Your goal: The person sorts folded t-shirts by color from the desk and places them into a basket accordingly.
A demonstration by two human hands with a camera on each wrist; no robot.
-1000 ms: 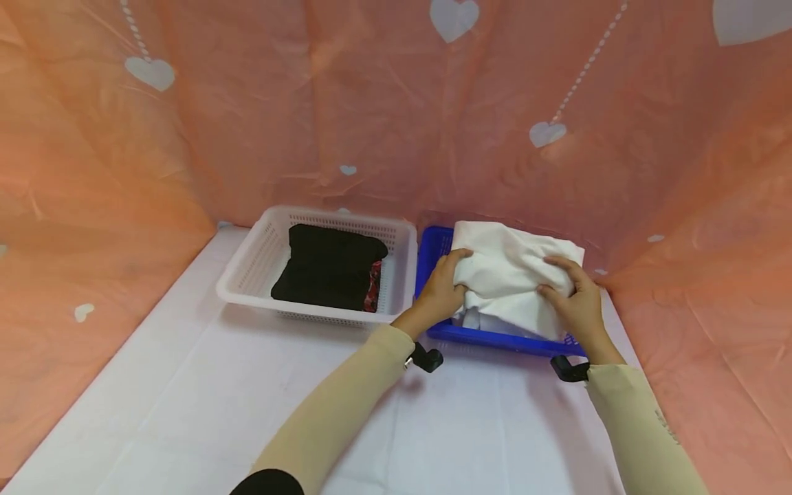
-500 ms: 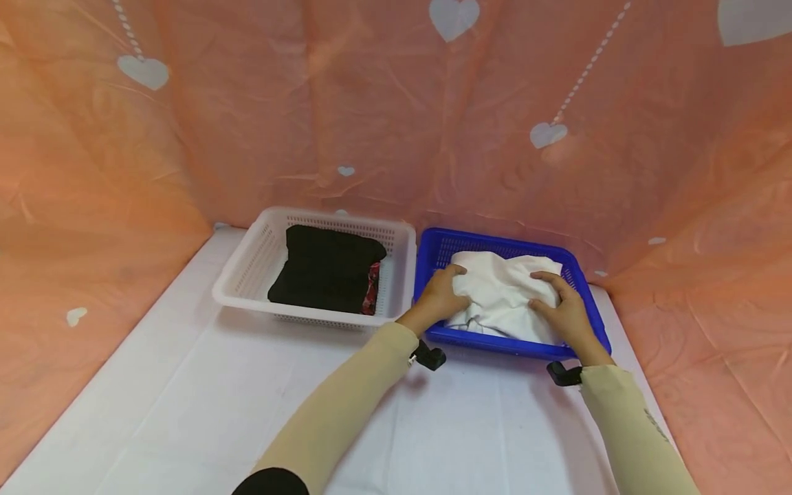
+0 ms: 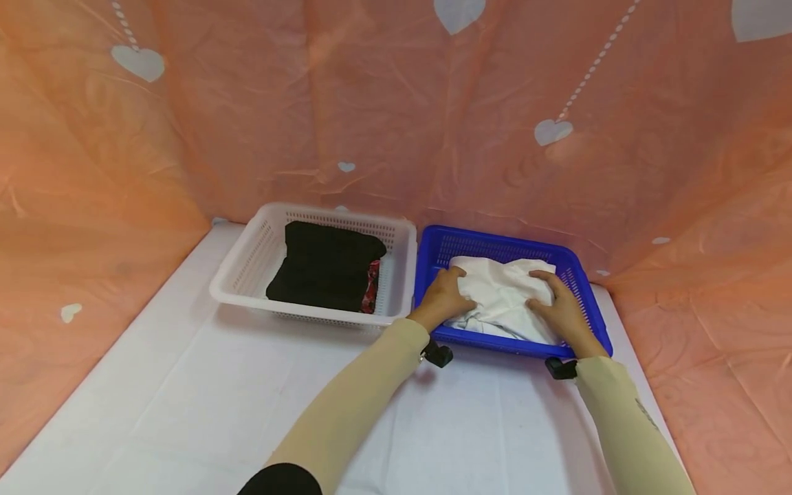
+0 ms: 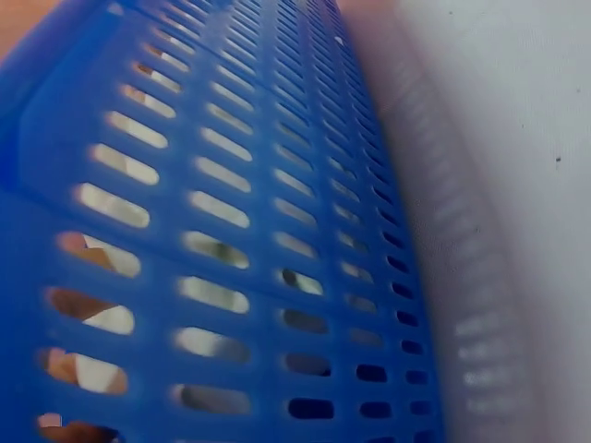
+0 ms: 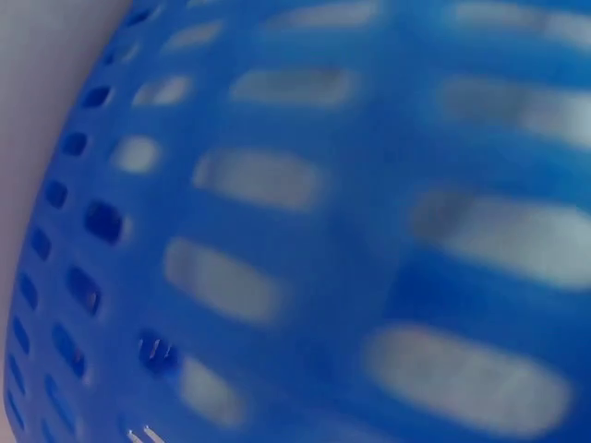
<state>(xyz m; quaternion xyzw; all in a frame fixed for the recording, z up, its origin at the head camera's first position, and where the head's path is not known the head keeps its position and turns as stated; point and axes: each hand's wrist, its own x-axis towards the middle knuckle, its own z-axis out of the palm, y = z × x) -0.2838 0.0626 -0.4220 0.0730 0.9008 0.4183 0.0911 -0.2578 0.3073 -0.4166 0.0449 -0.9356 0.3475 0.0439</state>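
Note:
A rumpled, folded white cloth (image 3: pixel 504 292) lies inside the blue plastic basket (image 3: pixel 575 275) in the head view. My left hand (image 3: pixel 442 295) holds its left side, thumb toward the middle. On the opposite side my right hand (image 3: pixel 563 313) grips it, fingers and thumb spread over the fabric. Slotted blue basket wall (image 4: pixel 263 249) fills most of the left wrist view, with pale cloth and bits of the hand showing through the slots. The right wrist view is taken up by the basket's wall (image 5: pixel 360 231), which hides that hand.
Just left of the blue basket stands a white plastic basket (image 3: pixel 241 292) holding a folded black garment (image 3: pixel 324 265) with a red patterned strip (image 3: pixel 370 287). Both baskets sit on a white-covered table (image 3: pixel 204 385). An orange sheet with hearts (image 3: pixel 383 103) hangs behind and at the sides.
Both hands have lowered the white cloth from above the blue basket down into it. In the last half second the hands and cloth have barely shifted; the head view has moved slightly.

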